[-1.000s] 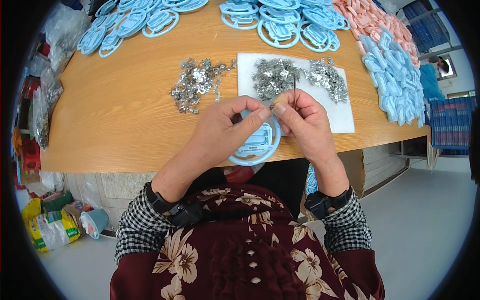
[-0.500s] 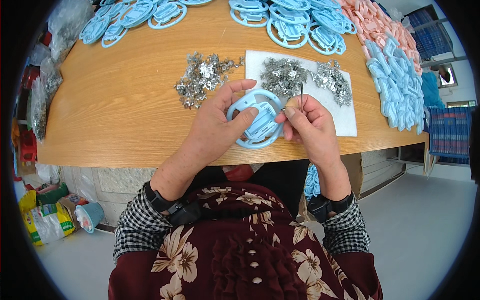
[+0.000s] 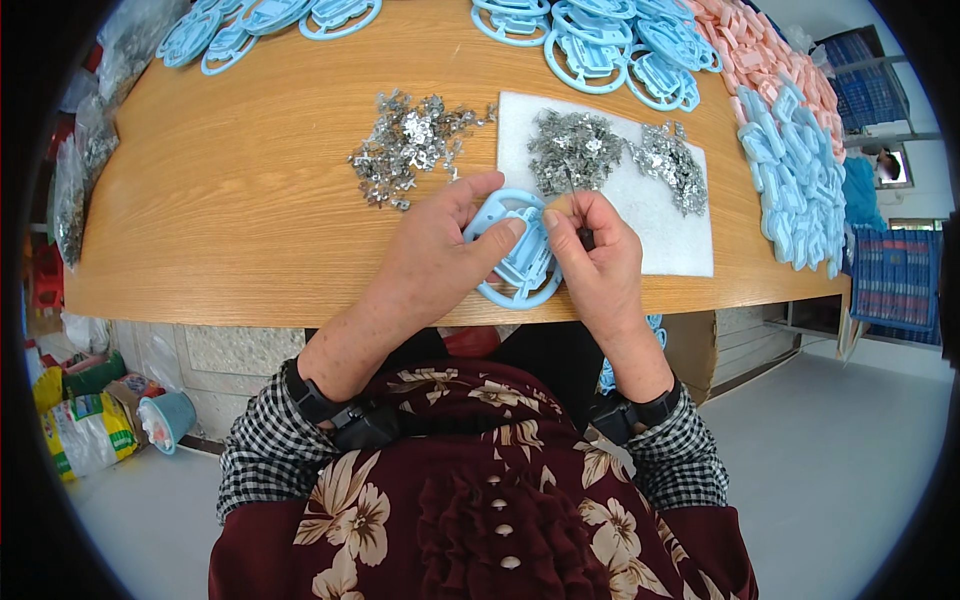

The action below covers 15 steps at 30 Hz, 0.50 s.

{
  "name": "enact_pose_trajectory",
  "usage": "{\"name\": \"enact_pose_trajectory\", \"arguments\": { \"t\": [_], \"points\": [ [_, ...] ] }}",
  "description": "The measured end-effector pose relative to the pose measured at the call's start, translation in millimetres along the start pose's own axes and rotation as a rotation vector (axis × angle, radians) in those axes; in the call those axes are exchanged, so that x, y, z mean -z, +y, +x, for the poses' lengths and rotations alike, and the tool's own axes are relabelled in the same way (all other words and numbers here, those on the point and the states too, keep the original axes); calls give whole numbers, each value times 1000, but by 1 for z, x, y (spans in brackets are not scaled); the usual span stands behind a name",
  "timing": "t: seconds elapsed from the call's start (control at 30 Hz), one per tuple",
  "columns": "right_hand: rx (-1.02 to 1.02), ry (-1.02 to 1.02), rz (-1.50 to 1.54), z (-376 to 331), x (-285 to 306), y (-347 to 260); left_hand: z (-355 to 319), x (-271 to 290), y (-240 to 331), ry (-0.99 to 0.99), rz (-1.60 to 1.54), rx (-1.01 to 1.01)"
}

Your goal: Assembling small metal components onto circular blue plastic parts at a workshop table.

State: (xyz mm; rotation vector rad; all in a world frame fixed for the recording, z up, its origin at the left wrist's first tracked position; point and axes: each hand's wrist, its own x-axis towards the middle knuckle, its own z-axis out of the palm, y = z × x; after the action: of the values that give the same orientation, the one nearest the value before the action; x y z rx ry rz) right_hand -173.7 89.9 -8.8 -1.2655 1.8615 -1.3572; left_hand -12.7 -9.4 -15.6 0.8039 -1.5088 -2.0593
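Note:
My left hand (image 3: 435, 245) grips a light blue round plastic frame (image 3: 527, 262) with a moulded middle, thumb on its face and fingers round its left side. The frame is tilted above the table's near edge. At its upper right, my right hand (image 3: 606, 262) is closed, thumb and forefinger pinched against the moulded middle; whatever small piece sits between the fingertips is hidden. That same hand also holds a thin tool (image 3: 571, 182) with a slim dark shaft pointing up and a dark handle in the palm. Behind the hands lie small silvery metal clips (image 3: 575, 150) on a white foam sheet (image 3: 640, 245).
More metal pieces (image 3: 415, 140) are heaped on the wooden table (image 3: 220, 200) left of the sheet. Similar blue frames (image 3: 585, 55) are stacked along the far side. Blue parts (image 3: 795, 185) and pink parts (image 3: 760, 50) pile up at the right. Plastic bags (image 3: 90, 150) hang off the left.
My right hand has moved left and in against the frame, its pinched fingertips now over the middle. The thin tool has swung left with it. My left hand keeps its hold.

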Motion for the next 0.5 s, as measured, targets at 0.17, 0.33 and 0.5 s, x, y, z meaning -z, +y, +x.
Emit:
{"name": "enact_pose_trajectory", "arguments": {
  "t": [0.17, 0.33, 0.5],
  "points": [
    [414, 70, -534, -5, 0, 0, 1, 4, 8, -77, -6, 93],
    [485, -86, -651, -11, 12, -12, 1, 7, 4, -114, -32, 85],
    [399, -161, -660, -15, 13, -26, 1, 8, 5, -129, -45, 93]
  ]
}}
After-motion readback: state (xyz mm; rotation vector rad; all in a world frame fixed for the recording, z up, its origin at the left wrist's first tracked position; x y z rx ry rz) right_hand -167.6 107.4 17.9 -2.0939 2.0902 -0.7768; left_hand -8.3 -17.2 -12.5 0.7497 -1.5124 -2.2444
